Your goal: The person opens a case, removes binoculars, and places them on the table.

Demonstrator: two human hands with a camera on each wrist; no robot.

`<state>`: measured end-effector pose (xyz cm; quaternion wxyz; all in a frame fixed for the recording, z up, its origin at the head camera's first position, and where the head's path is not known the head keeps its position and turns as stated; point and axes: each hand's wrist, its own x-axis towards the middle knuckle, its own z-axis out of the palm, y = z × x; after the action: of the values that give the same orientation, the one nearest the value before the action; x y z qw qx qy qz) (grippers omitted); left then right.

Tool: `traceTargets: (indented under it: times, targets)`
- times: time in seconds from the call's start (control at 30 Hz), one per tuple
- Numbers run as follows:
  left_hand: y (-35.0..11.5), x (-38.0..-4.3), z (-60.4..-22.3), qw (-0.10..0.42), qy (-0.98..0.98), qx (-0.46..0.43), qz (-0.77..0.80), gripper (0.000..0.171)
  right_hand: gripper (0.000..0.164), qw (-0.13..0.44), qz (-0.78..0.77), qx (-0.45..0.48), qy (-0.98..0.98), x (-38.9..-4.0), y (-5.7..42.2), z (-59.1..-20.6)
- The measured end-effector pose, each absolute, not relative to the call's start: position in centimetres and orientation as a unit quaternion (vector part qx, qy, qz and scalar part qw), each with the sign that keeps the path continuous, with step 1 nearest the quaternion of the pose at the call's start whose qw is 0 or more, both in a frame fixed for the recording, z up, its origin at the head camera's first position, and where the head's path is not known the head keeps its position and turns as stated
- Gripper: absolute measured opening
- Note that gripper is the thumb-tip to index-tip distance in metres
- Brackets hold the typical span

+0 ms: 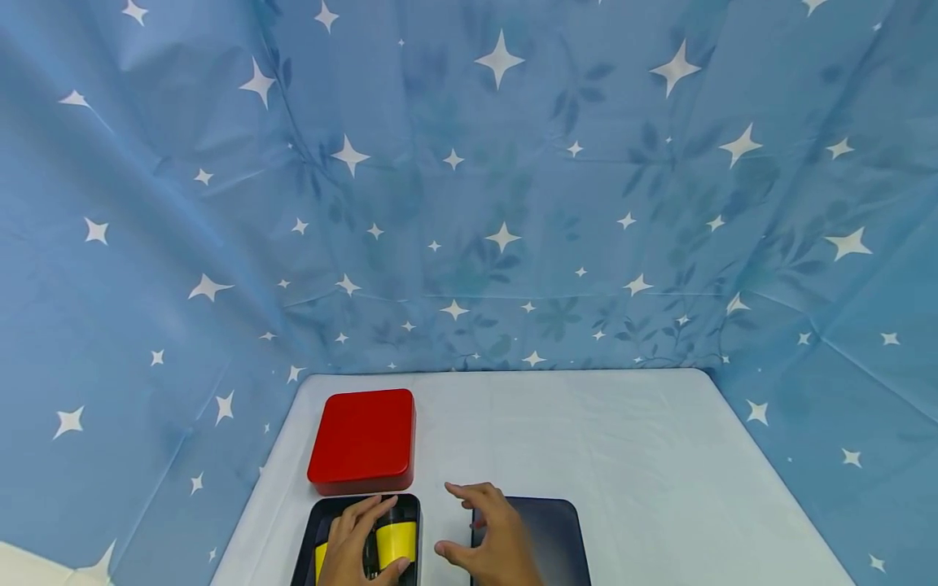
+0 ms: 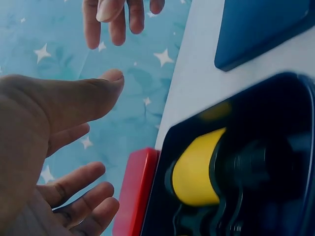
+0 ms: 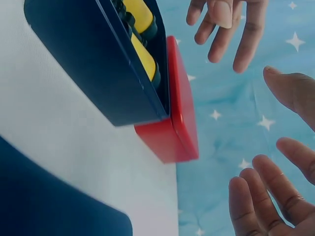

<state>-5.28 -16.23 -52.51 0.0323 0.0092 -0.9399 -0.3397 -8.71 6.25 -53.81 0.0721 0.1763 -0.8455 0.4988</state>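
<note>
My left hand (image 1: 355,545) is over a dark open box (image 1: 419,533), its fingers spread and apart from each other. Inside the box lies what looks like a pair of binoculars (image 1: 396,544), black with two yellow barrels; the left hand covers part of it in the head view. In the left wrist view the binoculars (image 2: 197,169) appear below the hand, with a gap between. My right hand (image 1: 498,541) hovers by the left side of a dark flat lid or tray (image 1: 553,537), thumb and fingers parted, nothing between them.
Behind the dark box stands a closed red box (image 1: 366,435), close to its far edge. Both boxes and the dark flat piece lie on a white-covered table (image 1: 623,439). A blue curtain with white stars (image 1: 506,195) surrounds the back and sides.
</note>
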Motion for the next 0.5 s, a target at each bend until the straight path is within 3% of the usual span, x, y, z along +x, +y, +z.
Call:
traceTargets:
  times: [0.23,0.5]
  targets:
    - [-17.9,-5.1,-52.8,0.038,-0.937,0.021,-0.346,0.075,0.067,0.024,0.488,0.173,-0.855,-8.9,4.1,-53.4]
    - [-20.6,-5.1,-53.3,-0.002,-0.939,0.037,-0.343,0.078,0.071,-0.006,0.486,0.205,-0.849,-9.2,2.0,-54.3]
